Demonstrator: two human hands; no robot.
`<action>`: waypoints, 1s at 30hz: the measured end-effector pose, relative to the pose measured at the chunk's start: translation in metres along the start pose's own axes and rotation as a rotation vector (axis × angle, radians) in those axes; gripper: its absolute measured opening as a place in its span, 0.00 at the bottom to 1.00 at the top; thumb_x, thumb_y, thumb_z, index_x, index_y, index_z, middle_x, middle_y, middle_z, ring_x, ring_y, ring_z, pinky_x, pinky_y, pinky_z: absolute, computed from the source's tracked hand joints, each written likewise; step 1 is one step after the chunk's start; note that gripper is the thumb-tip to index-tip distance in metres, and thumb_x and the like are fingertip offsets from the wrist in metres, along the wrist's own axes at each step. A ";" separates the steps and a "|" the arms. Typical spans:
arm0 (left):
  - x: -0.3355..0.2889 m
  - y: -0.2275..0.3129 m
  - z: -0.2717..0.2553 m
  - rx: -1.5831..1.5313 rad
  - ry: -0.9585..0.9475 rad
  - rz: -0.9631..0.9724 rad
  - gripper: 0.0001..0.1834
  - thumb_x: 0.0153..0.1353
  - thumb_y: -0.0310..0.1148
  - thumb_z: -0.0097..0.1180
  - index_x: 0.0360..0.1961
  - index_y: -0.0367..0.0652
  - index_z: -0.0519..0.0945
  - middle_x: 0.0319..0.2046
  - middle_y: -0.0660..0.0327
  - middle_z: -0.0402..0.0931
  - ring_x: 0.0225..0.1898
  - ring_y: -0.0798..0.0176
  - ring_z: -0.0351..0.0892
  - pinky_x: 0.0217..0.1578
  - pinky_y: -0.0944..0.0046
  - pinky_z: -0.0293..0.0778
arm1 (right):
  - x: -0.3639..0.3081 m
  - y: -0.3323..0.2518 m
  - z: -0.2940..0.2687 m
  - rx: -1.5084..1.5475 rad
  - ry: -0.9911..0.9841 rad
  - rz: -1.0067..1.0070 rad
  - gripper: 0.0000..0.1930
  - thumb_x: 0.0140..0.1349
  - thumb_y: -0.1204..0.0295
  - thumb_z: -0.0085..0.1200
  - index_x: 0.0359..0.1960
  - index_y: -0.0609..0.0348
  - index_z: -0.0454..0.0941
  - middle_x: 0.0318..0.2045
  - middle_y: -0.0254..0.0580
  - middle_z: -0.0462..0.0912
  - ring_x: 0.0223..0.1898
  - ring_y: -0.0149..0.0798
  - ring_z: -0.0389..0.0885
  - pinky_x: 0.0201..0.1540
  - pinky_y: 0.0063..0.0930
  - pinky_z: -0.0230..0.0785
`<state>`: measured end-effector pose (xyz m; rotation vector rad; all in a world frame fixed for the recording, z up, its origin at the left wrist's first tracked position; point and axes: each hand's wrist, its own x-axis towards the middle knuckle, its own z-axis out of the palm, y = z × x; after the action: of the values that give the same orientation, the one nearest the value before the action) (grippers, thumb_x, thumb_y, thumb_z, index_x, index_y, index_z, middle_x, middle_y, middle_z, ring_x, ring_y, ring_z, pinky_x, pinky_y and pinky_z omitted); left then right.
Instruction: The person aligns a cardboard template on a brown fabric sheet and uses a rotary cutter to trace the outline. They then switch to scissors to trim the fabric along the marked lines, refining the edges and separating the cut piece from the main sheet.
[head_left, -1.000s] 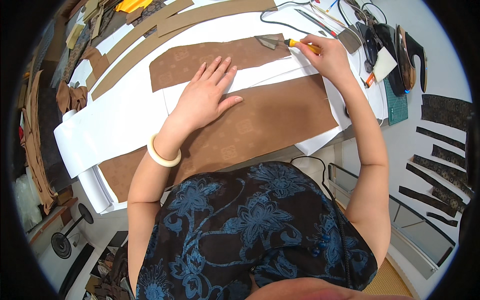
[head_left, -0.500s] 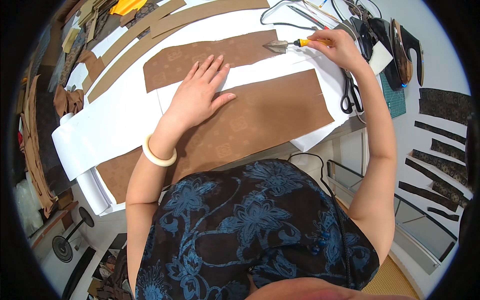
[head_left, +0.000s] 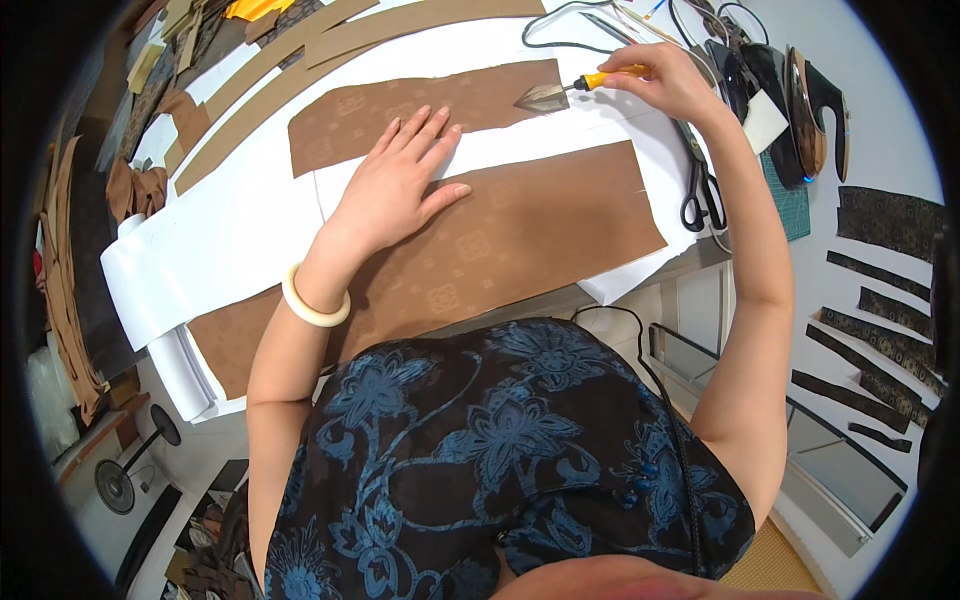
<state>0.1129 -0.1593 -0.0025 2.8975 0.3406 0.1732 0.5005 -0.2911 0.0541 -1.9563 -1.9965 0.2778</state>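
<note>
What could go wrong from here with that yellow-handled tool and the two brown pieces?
The right hand holds the tool over the right end of the upper piece; its pointed blade might scuff or snag there. The left hand spans the upper piece and the lower piece, so a slip could shift both. The scissors lie beside the right forearm, which might knock them.
</note>
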 end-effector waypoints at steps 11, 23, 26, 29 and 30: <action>-0.021 -0.010 -0.010 -0.023 0.041 -0.119 0.35 0.73 0.49 0.58 0.71 0.34 0.70 0.74 0.44 0.64 0.77 0.41 0.59 0.78 0.45 0.56 | 0.019 -0.040 0.013 0.068 -0.057 -0.048 0.13 0.63 0.58 0.70 0.42 0.50 0.89 0.32 0.41 0.90 0.32 0.45 0.86 0.38 0.35 0.77; -0.087 -0.006 -0.034 -0.075 0.208 -0.392 0.32 0.68 0.40 0.65 0.68 0.33 0.73 0.72 0.42 0.67 0.75 0.38 0.62 0.76 0.41 0.57 | 0.113 0.008 -0.075 -0.160 0.756 0.237 0.13 0.68 0.60 0.60 0.43 0.55 0.88 0.35 0.49 0.90 0.38 0.53 0.89 0.43 0.42 0.79; -0.095 -0.007 -0.030 -0.100 0.257 -0.415 0.32 0.68 0.37 0.66 0.69 0.36 0.73 0.73 0.44 0.66 0.75 0.38 0.62 0.76 0.40 0.56 | 0.187 0.049 -0.094 -0.391 0.689 0.222 0.14 0.67 0.57 0.61 0.42 0.53 0.90 0.34 0.49 0.90 0.38 0.56 0.89 0.43 0.44 0.79; -0.108 -0.009 -0.032 -0.073 0.268 -0.449 0.31 0.67 0.35 0.66 0.69 0.37 0.73 0.73 0.45 0.67 0.75 0.39 0.62 0.76 0.40 0.56 | 0.260 0.038 -0.095 -0.530 0.521 0.442 0.20 0.65 0.58 0.65 0.39 0.69 0.86 0.38 0.57 0.88 0.44 0.49 0.88 0.47 0.41 0.80; -0.107 -0.010 -0.032 -0.070 0.280 -0.436 0.31 0.67 0.35 0.66 0.69 0.37 0.74 0.72 0.45 0.67 0.75 0.39 0.63 0.76 0.40 0.56 | 0.275 0.064 -0.092 -0.526 0.575 0.416 0.23 0.62 0.56 0.66 0.40 0.70 0.86 0.40 0.60 0.88 0.47 0.55 0.87 0.51 0.45 0.79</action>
<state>0.0030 -0.1688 0.0162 2.6496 0.9769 0.5028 0.5930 -0.0235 0.1432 -2.3883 -1.3621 -0.7124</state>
